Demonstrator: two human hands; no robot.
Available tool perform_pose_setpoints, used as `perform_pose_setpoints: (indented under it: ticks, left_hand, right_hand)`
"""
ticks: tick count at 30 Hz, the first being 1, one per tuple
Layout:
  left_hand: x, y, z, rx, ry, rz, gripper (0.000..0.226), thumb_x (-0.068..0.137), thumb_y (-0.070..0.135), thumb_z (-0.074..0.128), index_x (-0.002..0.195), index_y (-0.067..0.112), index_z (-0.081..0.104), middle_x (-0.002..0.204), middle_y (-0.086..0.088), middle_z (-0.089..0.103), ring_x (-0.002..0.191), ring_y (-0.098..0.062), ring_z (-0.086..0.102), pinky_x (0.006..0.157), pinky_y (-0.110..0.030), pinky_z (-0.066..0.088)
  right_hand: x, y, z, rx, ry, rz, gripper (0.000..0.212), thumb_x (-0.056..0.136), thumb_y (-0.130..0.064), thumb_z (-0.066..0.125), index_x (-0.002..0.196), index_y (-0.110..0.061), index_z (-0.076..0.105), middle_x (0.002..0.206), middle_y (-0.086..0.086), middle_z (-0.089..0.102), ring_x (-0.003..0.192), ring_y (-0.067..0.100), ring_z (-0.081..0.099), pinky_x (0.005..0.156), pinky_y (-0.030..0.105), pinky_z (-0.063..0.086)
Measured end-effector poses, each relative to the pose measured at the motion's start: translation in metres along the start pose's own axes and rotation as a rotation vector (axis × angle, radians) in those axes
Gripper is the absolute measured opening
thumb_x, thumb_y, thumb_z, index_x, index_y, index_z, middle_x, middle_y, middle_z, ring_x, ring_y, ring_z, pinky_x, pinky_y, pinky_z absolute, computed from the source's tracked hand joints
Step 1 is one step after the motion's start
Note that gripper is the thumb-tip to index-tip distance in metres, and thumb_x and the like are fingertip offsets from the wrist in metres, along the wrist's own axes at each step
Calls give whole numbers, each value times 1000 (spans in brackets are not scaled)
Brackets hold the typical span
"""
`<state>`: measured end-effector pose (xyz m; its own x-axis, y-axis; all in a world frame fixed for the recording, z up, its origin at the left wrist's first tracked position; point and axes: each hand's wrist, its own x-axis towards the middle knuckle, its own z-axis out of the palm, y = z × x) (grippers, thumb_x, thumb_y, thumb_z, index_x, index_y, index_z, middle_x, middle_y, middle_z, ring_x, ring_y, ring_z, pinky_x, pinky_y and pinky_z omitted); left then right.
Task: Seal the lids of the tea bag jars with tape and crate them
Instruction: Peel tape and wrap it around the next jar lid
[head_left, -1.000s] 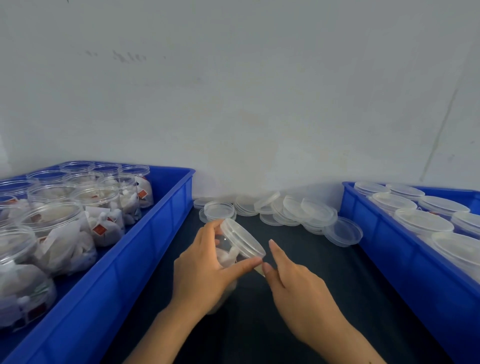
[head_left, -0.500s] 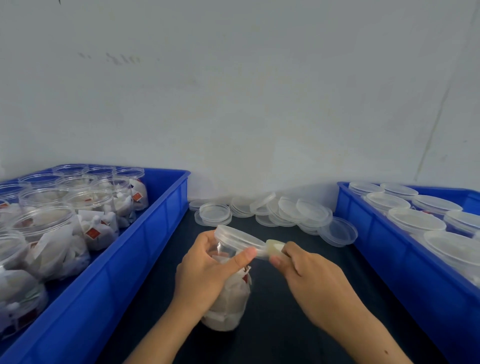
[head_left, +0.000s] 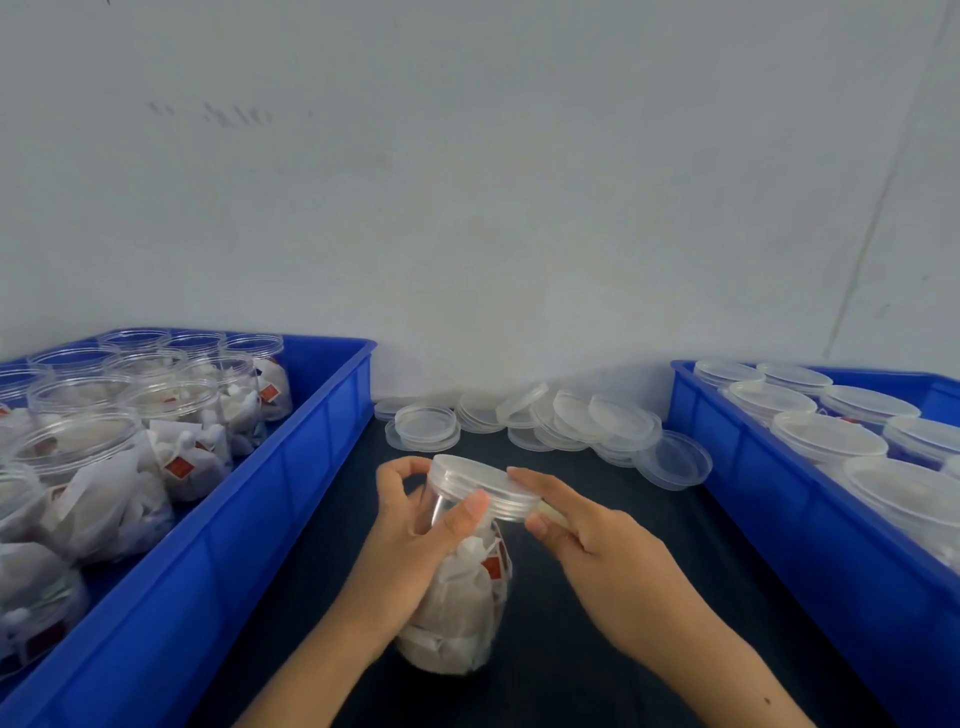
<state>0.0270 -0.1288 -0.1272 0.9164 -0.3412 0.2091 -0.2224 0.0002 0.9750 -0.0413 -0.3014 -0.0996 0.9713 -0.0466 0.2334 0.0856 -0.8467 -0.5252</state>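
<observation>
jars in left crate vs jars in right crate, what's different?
The jars in the left crate have open mouths with no lids; the jars in the right crate are all capped with clear lids. Through the open tops and sides, the left jars plainly show white tea bags with red tags; the right jars' contents are mostly hidden under the lids. Both sets are clear plastic, upright, in blue crates.

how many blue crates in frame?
2. One blue crate at left holds open jars of tea bags; the other blue crate at right holds lidded jars. Both run off frame.
</observation>
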Motion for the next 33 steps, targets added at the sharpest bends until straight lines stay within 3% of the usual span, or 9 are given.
perform_pose_setpoints:
  ticks: [3, 6, 9, 13, 17, 20, 23, 27, 33]
  left_hand:
    - [-4, 0, 4, 201, 67, 119, 43, 77, 64, 46, 110, 38, 36, 100, 11, 70, 90, -2, 69, 71, -17, 52]
    - [-10, -1, 11, 371, 221, 260, 53, 85, 69, 29, 121, 34, 45, 108, 12, 62, 98, -3, 64, 81, -24, 53]
    - [-13, 1, 10, 345, 162, 208, 83, 61, 91, 47, 131, 49, 38, 116, 33, 56, 109, 11, 54, 87, -19, 45]
    - [-7, 3, 1, 337, 207, 170, 73, 43, 79, 70, 105, 54, 42, 102, 55, 46, 93, 30, 47, 68, -9, 39]
    - [-4, 0, 0, 284, 247, 159, 68, 46, 83, 70, 103, 52, 46, 100, 48, 53, 90, 25, 53, 70, -13, 42]
    - [-1, -3, -2, 256, 262, 135, 76, 41, 82, 67, 107, 48, 48, 100, 40, 59, 93, 16, 58, 74, -18, 46]
    - [2, -5, -7, 211, 243, 96, 83, 37, 81, 71, 109, 44, 51, 100, 31, 64, 94, 9, 62, 81, -24, 51]
    - [4, -4, -9, 220, 189, 100, 87, 31, 91, 66, 106, 47, 50, 100, 39, 60, 90, 15, 60, 79, -23, 49]
    - [4, -5, -8, 172, 138, 108, 88, 32, 85, 73, 107, 44, 53, 102, 31, 65, 93, 9, 64, 80, -24, 50]
  right_hand:
    - [0, 0, 3, 80, 10, 14, 39, 100, -46, 38, 135, -62, 31, 98, -21, 62, 90, 3, 59, 84, 24, 49]
    - [-3, -2, 11, 34, 102, 13, 41, 98, -50, 38, 138, -58, 32, 86, -17, 64, 78, 3, 60, 72, 18, 46]
    - [-9, -10, 20, -54, 166, -26, 46, 99, -50, 35, 143, -55, 21, 65, -13, 54, 61, 5, 52, 57, 17, 40]
    - [-12, -18, 25, -157, 139, -144, 57, 103, -38, 30, 148, -52, -1, 75, -17, 48, 68, 5, 51, 61, 20, 41]
    - [-8, -16, 24, 39, 41, -97, 52, 102, -44, 28, 144, -59, 4, 61, -28, 52, 58, -4, 50, 56, 18, 34]
    - [-6, -12, 22, 259, -33, 33, 45, 98, -52, 35, 141, -55, 23, 67, -13, 57, 66, 1, 52, 74, 29, 49]
    - [-4, -6, 11, 184, -57, 66, 36, 92, -61, 39, 127, -49, 39, 96, -9, 64, 91, 7, 60, 90, 37, 50]
    - [-3, 0, -3, 78, -44, 81, 36, 89, -67, 36, 119, -48, 42, 88, -8, 63, 85, 6, 60, 82, 30, 50]
    - [3, 9, -4, -62, -46, 52, 33, 95, -61, 30, 124, -47, 37, 88, -11, 59, 84, 6, 57, 74, 25, 43]
